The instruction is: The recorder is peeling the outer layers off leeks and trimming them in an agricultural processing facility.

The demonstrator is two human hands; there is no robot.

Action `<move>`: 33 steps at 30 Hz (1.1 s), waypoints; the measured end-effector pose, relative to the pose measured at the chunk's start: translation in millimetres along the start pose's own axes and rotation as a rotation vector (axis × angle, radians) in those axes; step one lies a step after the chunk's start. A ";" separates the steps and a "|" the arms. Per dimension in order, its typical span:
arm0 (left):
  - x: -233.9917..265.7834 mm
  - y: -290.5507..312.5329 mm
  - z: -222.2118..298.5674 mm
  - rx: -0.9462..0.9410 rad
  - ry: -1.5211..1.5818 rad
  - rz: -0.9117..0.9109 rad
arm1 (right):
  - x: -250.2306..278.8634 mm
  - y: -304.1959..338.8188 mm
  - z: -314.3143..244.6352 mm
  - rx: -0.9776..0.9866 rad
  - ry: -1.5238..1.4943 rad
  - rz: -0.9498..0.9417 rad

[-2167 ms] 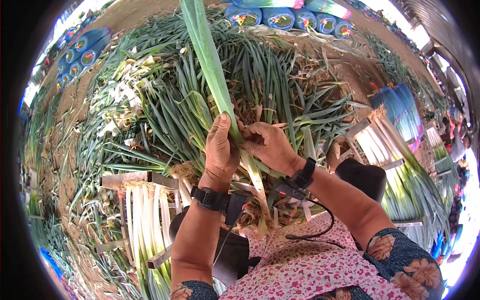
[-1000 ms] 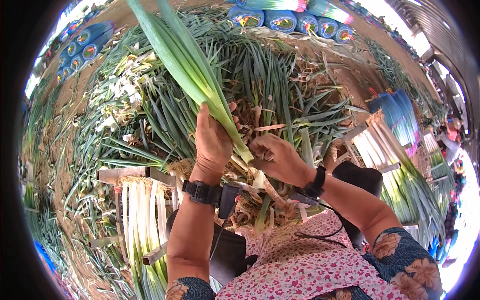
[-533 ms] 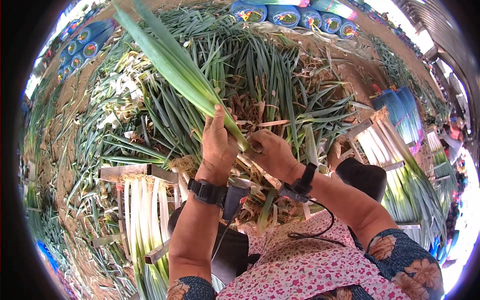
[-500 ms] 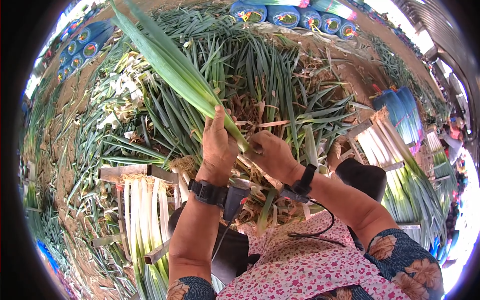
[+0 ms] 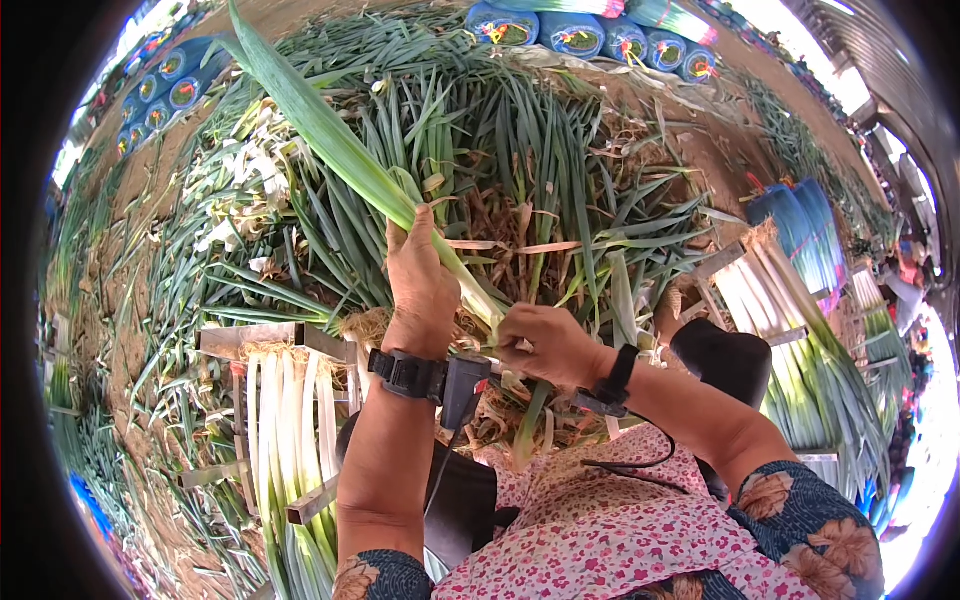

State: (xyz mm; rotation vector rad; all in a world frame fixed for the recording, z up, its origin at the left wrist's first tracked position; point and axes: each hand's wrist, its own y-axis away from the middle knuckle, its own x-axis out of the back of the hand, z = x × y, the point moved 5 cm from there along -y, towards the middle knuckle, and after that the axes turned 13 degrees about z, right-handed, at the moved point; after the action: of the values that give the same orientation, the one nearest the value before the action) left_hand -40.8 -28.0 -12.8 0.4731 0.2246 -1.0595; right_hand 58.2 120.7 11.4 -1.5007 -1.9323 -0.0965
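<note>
Nearest, trimmed white leek stalks (image 5: 285, 420) lie racked in a metal frame (image 5: 262, 338) at lower left. Left hand (image 5: 420, 290) is clenched around a leek (image 5: 345, 160), blades angled up-left; right hand (image 5: 548, 342) pinches its pale lower shaft, apparently stripping outer leaves. Beyond, a large untrimmed leek heap (image 5: 520, 170) indicates most work remains.

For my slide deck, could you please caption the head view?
Left hand grips a leek while right hand pulls at its stalk, above piled leeks.
</note>
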 end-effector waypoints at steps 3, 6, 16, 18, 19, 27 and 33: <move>-6.6 5.2 2.5 0.076 0.222 0.049 | 19.7 -4.8 0.5 0.075 -0.073 0.282; -8.7 15.6 12.1 0.081 0.136 0.101 | 18.7 -4.2 6.3 -0.284 -0.252 0.148; 6.8 -0.6 71.3 -0.128 0.238 0.032 | 40.0 260.4 183.8 -0.514 0.901 -1.060; 0.3 3.8 74.6 -0.145 0.290 -0.035 | 58.2 246.1 204.0 -0.658 0.788 -0.972; 13.0 4.0 68.8 -0.084 0.322 -0.051 | 50.3 182.0 149.9 -0.554 0.811 -0.950; -16.6 19.4 51.0 0.102 0.412 -0.335 | 27.6 -28.7 -3.2 -0.380 -0.002 -0.052; -20.4 25.9 47.4 0.164 0.435 -0.397 | 17.1 -47.4 -10.6 -0.405 -0.073 -0.098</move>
State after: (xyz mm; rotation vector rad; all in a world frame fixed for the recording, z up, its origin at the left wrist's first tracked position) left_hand -30.1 -24.3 43.8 0.8303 0.6400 -1.3598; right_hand 19.5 114.3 44.8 -1.6805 -2.1351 -0.5100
